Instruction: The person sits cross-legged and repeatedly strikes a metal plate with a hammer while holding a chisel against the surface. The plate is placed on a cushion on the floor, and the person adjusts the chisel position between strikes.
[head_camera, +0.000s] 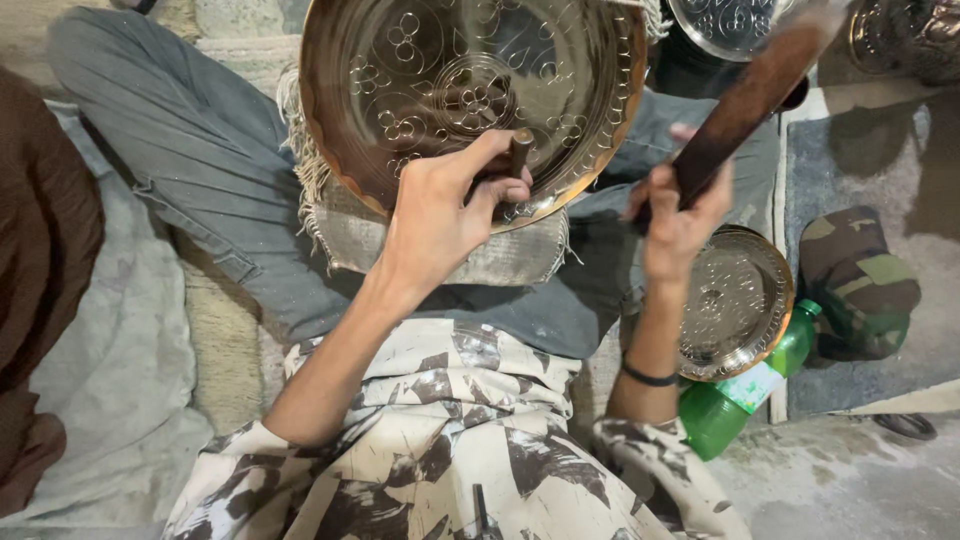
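At the frame's upper middle, the large round engraved brass plate (470, 95) rests on the person's lap, flower motifs already covering its face. The left hand (440, 215) clenches a short metal punch (521, 150) against its lower rim; the right hand (680, 215) grasps a dark wooden mallet (755, 95), so chasing there looks unfinished.

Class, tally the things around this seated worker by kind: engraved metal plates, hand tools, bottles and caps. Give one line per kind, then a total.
Engraved metal plates: 3 (large one, small one, partly cut-off one)
Hand tools: 2 (punch in left hand, mallet in right hand)
Green bottles: 1
Camouflage caps: 1
Total: 7
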